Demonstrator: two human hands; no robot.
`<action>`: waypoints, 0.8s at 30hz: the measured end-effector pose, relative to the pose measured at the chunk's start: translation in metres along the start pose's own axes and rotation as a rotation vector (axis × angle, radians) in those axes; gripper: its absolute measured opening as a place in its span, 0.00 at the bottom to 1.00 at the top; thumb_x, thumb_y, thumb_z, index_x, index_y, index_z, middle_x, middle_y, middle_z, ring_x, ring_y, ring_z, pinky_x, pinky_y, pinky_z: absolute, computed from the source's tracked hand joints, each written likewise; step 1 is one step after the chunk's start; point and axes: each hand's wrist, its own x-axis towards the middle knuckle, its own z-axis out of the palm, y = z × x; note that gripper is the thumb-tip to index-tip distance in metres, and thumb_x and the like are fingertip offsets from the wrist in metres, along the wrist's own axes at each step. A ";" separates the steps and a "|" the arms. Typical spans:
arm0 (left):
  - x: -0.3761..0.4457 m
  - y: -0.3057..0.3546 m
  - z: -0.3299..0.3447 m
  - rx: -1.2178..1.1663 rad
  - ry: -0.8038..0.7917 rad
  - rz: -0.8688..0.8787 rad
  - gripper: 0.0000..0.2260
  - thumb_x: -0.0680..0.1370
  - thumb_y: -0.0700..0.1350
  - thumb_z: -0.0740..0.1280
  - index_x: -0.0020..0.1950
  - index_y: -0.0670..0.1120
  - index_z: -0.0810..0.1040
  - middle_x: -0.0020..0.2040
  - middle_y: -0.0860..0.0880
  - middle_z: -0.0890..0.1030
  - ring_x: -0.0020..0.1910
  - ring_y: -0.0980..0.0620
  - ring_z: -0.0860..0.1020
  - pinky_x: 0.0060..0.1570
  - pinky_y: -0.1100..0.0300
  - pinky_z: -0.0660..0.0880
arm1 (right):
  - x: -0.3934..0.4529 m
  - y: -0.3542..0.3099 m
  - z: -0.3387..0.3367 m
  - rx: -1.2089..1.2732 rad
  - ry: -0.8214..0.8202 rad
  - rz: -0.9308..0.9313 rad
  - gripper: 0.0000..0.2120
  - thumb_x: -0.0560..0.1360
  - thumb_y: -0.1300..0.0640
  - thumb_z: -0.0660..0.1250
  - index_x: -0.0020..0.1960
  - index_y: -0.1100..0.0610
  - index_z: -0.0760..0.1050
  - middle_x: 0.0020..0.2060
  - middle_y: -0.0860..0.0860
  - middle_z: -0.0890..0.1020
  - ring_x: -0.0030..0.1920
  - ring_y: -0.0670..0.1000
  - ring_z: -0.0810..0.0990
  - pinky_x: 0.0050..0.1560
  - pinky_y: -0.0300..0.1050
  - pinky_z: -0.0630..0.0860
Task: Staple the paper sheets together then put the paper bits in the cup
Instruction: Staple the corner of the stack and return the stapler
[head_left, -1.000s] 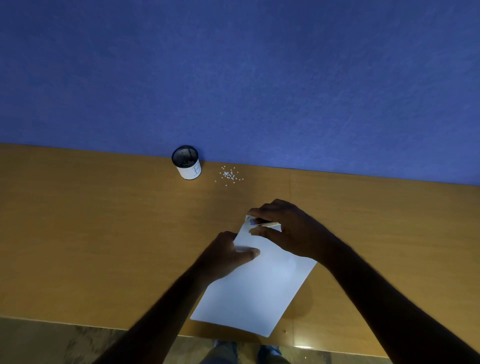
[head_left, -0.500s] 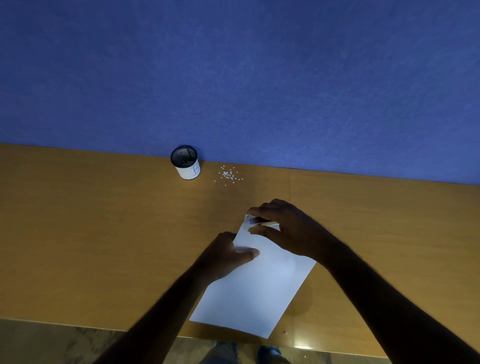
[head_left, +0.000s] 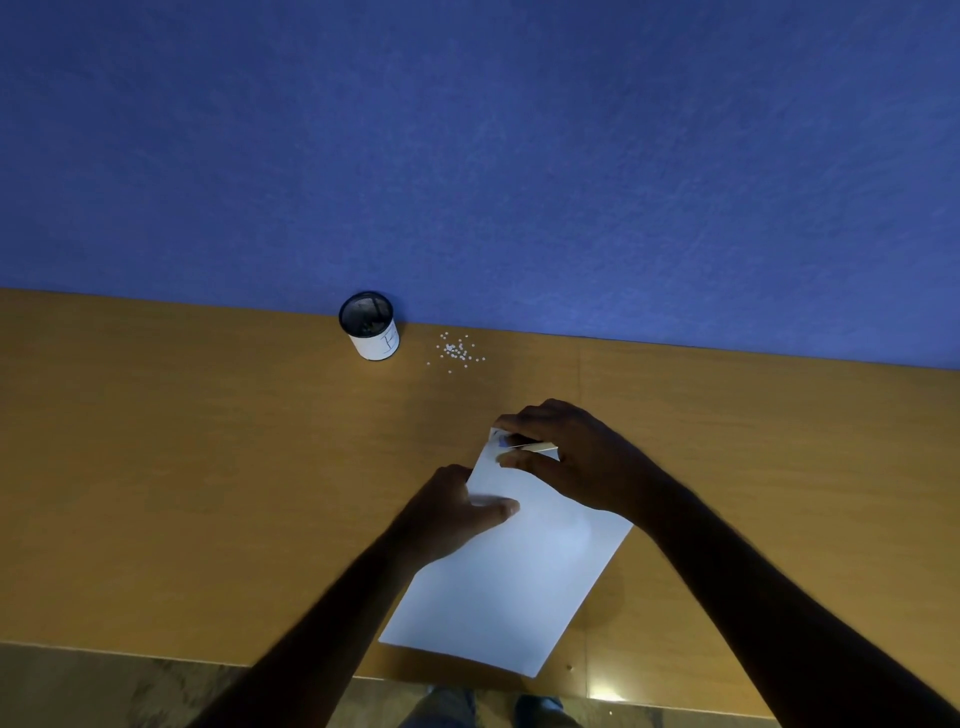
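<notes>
White rectangular paper sheets (head_left: 511, 577) lie long-axis toward me on my wooden desk (head_left: 182, 467), left hand (head_left: 452, 512) flat on them, right hand (head_left: 563, 457) clenching a small stapler (head_left: 524, 445) at the far corner, nearer the scattered white paper bits (head_left: 456, 352) and the black mesh cup (head_left: 369, 326).

An office, by its looks: a wooden worktop (head_left: 208, 467) against a blue felt partition (head_left: 467, 156), with a mesh pen cup (head_left: 370, 326).

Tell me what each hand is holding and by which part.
The right hand grips a small stapler at the paper sheets' far corner. The left hand pins the sheets' left edge, grasping nothing.
</notes>
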 end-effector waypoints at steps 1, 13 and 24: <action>0.001 0.000 0.000 0.001 0.000 0.001 0.21 0.79 0.63 0.73 0.53 0.45 0.76 0.48 0.46 0.81 0.41 0.55 0.79 0.38 0.72 0.72 | 0.000 0.001 0.000 -0.001 0.000 0.003 0.19 0.81 0.45 0.67 0.69 0.50 0.77 0.58 0.45 0.84 0.55 0.40 0.74 0.54 0.30 0.66; 0.005 0.000 0.000 -0.004 -0.012 -0.008 0.19 0.79 0.62 0.74 0.50 0.49 0.73 0.44 0.53 0.77 0.41 0.55 0.79 0.38 0.72 0.71 | 0.003 0.003 0.000 0.020 0.002 0.026 0.19 0.81 0.46 0.67 0.70 0.50 0.77 0.59 0.44 0.84 0.56 0.41 0.75 0.53 0.28 0.66; 0.008 -0.002 -0.001 -0.016 -0.011 -0.015 0.18 0.78 0.63 0.74 0.45 0.52 0.72 0.40 0.55 0.74 0.39 0.56 0.78 0.36 0.72 0.69 | 0.002 0.001 -0.003 0.043 -0.019 0.020 0.20 0.80 0.46 0.69 0.69 0.50 0.78 0.58 0.44 0.84 0.56 0.39 0.74 0.56 0.31 0.67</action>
